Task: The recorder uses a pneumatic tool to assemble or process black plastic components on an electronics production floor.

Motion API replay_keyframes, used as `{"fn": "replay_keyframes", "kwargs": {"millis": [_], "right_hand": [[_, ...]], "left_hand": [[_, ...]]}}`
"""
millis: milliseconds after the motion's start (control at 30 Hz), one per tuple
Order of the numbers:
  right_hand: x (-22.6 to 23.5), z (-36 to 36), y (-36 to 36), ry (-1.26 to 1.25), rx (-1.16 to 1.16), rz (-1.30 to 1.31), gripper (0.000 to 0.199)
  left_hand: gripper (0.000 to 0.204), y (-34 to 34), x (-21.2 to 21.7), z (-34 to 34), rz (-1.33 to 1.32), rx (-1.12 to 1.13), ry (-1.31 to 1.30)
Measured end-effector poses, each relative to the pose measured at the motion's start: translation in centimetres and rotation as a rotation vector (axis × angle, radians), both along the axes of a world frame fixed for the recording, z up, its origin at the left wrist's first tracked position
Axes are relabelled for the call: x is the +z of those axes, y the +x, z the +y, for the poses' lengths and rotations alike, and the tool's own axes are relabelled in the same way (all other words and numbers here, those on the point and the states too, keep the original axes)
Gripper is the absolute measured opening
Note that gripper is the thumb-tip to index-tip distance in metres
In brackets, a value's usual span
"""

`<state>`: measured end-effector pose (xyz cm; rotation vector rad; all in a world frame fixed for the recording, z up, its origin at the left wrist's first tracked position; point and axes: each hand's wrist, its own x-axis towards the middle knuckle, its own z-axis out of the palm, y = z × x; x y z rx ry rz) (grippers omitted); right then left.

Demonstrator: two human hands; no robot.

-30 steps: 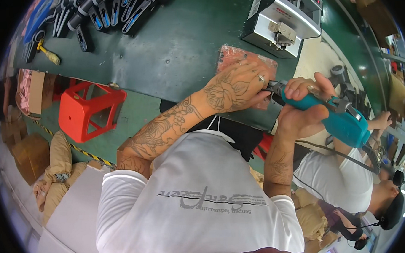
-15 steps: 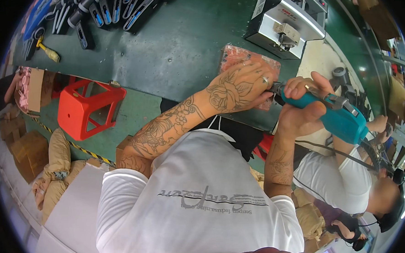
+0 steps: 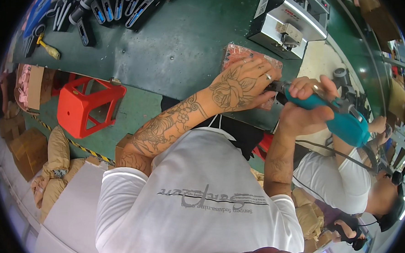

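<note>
Left arm is stretched out, inked up, left hand palm-down by the desk's near right corner; right hand curled tight just off the right edge.

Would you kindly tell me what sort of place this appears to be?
Probably a factory workshop: the right hand holds a teal power tool, and a silver-and-black boxy machine and long black parts sit on the dark green worktop.

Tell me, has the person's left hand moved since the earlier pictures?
No: the left hand shows no clear shift against the silver tabletop machine.
</note>
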<state>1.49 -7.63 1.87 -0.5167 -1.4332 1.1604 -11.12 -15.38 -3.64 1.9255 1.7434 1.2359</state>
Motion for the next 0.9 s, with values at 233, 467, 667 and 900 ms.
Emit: {"fn": "replay_keyframes", "kwargs": {"millis": [233,467,667,900], "right_hand": [[2.1,1.2,2.2,0.053,-0.053,0.085,0.092],[2.9,4.1,1.0,-0.091,0.06,0.123,0.076],[2.7,7.0,-3.3,0.042,0.013,0.026,0.073],[1.7,8.4,-6.1,0.029,0.118,0.111,0.045]], "left_hand": [[0.033,0.2,-1.1,0.4,0.036,0.003,0.083],[0.032,-0.6,0.7,1.0,0.01,0.03,0.016],[0.04,-1.6,0.3,2.2,0.248,-0.024,0.013],[0.042,-1.3,0.1,1.7,0.218,-0.035,0.01]]}}
